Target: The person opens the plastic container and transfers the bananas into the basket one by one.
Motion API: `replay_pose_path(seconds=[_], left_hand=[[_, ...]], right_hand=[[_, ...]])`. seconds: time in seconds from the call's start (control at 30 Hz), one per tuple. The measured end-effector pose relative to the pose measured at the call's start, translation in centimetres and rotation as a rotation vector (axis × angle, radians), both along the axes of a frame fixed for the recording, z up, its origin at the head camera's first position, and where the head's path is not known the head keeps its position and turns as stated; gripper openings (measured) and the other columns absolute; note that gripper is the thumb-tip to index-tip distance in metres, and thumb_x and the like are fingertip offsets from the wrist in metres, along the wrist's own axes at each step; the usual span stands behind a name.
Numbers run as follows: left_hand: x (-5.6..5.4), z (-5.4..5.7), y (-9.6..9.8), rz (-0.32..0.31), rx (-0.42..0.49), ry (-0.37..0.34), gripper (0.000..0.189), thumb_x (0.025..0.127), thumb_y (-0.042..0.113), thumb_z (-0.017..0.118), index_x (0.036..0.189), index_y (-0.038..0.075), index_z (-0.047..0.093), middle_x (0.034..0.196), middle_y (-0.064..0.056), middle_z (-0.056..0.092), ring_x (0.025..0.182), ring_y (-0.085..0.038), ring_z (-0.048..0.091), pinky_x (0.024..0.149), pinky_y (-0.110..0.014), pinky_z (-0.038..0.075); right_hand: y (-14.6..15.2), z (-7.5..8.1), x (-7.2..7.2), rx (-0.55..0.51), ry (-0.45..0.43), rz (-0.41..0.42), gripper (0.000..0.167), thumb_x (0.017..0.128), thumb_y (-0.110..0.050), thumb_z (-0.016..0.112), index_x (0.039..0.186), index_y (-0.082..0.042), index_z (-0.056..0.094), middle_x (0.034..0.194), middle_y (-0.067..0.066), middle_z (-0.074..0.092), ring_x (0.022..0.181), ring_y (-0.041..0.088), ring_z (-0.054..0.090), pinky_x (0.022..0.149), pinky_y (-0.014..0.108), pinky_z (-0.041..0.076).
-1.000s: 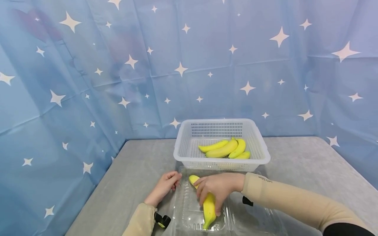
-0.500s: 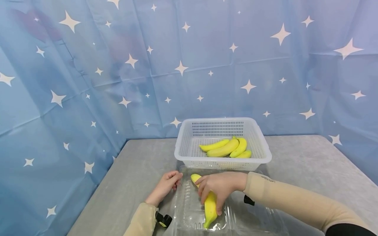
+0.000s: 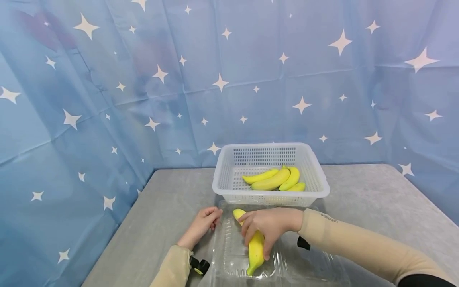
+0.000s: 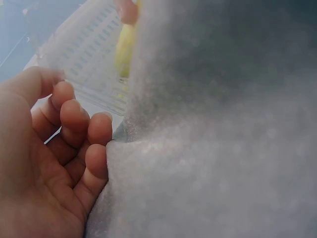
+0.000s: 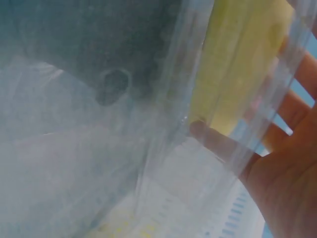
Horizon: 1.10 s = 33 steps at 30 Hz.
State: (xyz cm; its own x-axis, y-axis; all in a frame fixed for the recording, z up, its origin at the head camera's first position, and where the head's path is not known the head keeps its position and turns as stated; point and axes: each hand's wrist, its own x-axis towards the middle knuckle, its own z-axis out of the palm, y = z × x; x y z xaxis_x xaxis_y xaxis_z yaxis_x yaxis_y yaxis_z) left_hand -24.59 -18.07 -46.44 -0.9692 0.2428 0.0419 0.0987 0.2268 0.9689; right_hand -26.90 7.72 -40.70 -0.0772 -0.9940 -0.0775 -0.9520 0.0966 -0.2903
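My right hand (image 3: 267, 225) grips a yellow banana (image 3: 255, 251) from above, thumb on the near side and fingers on the far side. The banana lies slantwise in a tray of a clear plastic clamshell box (image 3: 232, 261), its green stem end toward me. In the right wrist view, the banana (image 5: 237, 64) shows through the clear plastic wall. My left hand (image 3: 203, 223) pinches the box's left rim near its far corner. Its thumb and forefinger meet at that edge in the left wrist view, the other fingers of the hand (image 4: 54, 148) curled.
Right behind the box stands a white slotted basket (image 3: 226, 187) with several bananas (image 3: 270, 180) in it. The box's other half (image 3: 305, 263) spreads to the right under my right forearm. A grey table (image 3: 172, 195) meets a blue starred curtain (image 3: 215, 107) behind.
Almost nothing moves. The banana's near end has shifted slightly away from me under my right hand; my left hand stays at the box's rim.
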Motion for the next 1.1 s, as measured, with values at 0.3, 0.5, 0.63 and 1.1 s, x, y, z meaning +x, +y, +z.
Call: replay_pose_path(seconds=[0.3,0.5,0.63,1.1], left_hand=[[-0.4,0.5,0.6,-0.016,-0.018,0.013,0.038,0.100,0.018,0.054,0.073,-0.008,0.048,0.062,-0.005,0.050,0.054,-0.015,0.045,0.052,-0.025,0.039],[-0.5,0.4,0.6,-0.013,-0.009,0.002,0.038,0.100,0.019,0.054,0.073,-0.008,0.050,0.062,-0.003,0.051,0.054,-0.016,0.045,0.051,-0.024,0.039],[-0.5,0.4,0.6,-0.014,-0.003,0.006,0.038,0.100,0.019,0.054,0.074,-0.009,0.049,0.062,-0.002,0.051,0.054,-0.016,0.045,0.052,-0.024,0.039],[0.3,0.0,0.1,0.010,-0.015,-0.004,0.037,0.100,0.017,0.054,0.071,-0.006,0.049,0.061,-0.001,0.050,0.053,-0.013,0.044,0.053,-0.024,0.040]], right_hand=[[0.6,0.7,-0.1,-0.041,0.075,0.003,0.051,0.066,-0.041,0.087,0.112,-0.022,0.073,0.119,-0.006,0.062,0.133,0.032,0.041,0.110,0.036,0.030],[0.5,0.9,0.0,-0.068,0.083,0.011,0.051,0.067,-0.041,0.086,0.112,-0.022,0.073,0.119,-0.006,0.062,0.133,0.032,0.041,0.110,0.037,0.030],[0.6,1.1,0.1,-0.072,0.071,0.005,0.051,0.068,-0.041,0.086,0.113,-0.022,0.073,0.119,-0.006,0.062,0.133,0.032,0.041,0.109,0.038,0.031],[0.3,1.4,1.0,-0.090,0.071,0.020,0.052,0.070,-0.045,0.083,0.116,-0.021,0.071,0.122,-0.004,0.061,0.135,0.024,0.039,0.111,0.036,0.027]])
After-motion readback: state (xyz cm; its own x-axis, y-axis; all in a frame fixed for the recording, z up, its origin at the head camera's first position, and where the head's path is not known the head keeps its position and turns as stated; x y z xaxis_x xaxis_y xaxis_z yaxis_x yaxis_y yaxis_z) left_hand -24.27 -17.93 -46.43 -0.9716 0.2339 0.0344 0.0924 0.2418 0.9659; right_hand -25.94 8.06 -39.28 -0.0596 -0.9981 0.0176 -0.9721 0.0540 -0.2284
